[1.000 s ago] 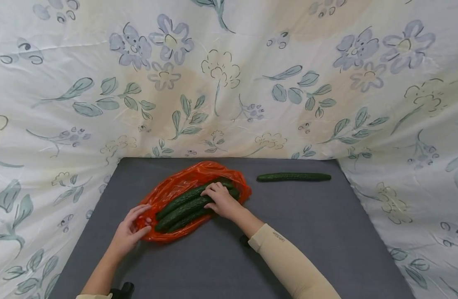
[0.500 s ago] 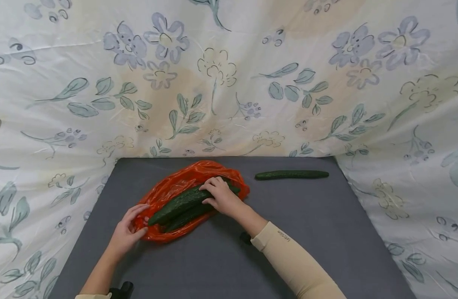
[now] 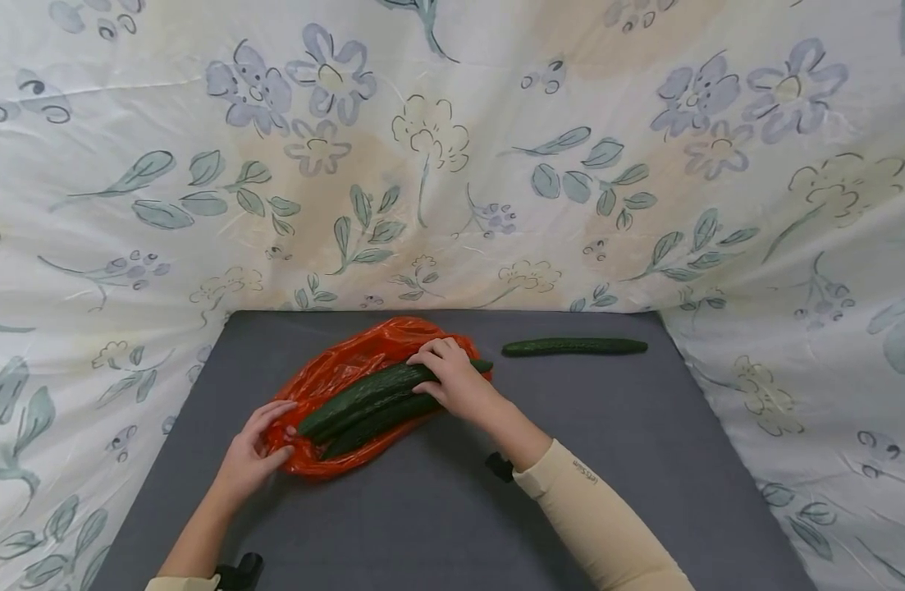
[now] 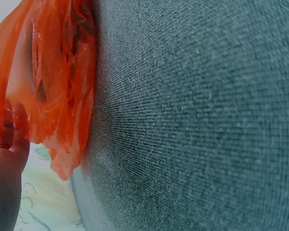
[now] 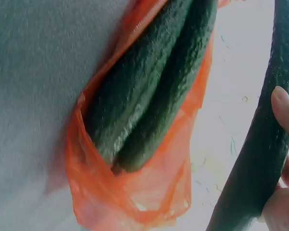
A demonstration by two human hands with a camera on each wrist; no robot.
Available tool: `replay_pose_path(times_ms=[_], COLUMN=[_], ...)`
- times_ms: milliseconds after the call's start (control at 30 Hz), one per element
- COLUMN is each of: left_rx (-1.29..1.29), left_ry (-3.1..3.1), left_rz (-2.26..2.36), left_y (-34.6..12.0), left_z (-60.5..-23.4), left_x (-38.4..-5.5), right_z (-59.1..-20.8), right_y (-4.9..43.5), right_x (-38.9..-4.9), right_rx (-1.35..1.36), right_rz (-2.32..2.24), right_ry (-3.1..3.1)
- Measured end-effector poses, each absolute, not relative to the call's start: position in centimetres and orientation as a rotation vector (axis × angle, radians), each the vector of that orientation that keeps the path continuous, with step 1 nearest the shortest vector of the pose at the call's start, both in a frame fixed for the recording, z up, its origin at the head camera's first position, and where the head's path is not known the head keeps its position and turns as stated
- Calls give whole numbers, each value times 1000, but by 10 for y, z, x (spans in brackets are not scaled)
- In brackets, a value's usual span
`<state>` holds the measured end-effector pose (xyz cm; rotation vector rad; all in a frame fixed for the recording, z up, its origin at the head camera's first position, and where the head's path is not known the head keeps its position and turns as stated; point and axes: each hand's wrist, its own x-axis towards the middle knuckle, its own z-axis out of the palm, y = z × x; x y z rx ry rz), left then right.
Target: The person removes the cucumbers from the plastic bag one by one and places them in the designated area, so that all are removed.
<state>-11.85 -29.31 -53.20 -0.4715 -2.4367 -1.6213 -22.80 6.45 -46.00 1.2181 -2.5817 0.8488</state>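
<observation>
An orange-red plastic bag (image 3: pixel 341 353) lies spread on the grey table with cucumbers in it. My right hand (image 3: pixel 459 386) grips one long dark green cucumber (image 3: pixel 371 398), thumb on one side and fingers on the other. From the right wrist view, this held cucumber (image 5: pixel 257 159) is lifted apart from two other cucumbers (image 5: pixel 130 101) lying in the bag. At the bag's left end, my left hand (image 3: pixel 249 455) holds the rim between thumb and fingers. In the left wrist view, crumpled bag film (image 4: pixel 62 86) partly covers its fingers.
Another cucumber (image 3: pixel 574 347) lies alone on the grey table (image 3: pixel 607 468), at the back right of the bag. Floral cloth (image 3: pixel 452 180) hangs behind the table and along both sides.
My right hand has taken hold of a cucumber and raised it over the others, then shifted it slightly right. The left hand stays at the bag's rim.
</observation>
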Motion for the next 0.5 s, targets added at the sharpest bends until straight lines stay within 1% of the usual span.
replay_pose_path(times_ms=[500], left_rx=[-396], left_ry=[-2484], left_rz=[-1597], left_y=[-294], left_z=[-534], left_x=[-119], right_z=[-449], right_y=[106], right_x=[-236], right_rx=[1128], right_rz=[845], right_ry=[-2557])
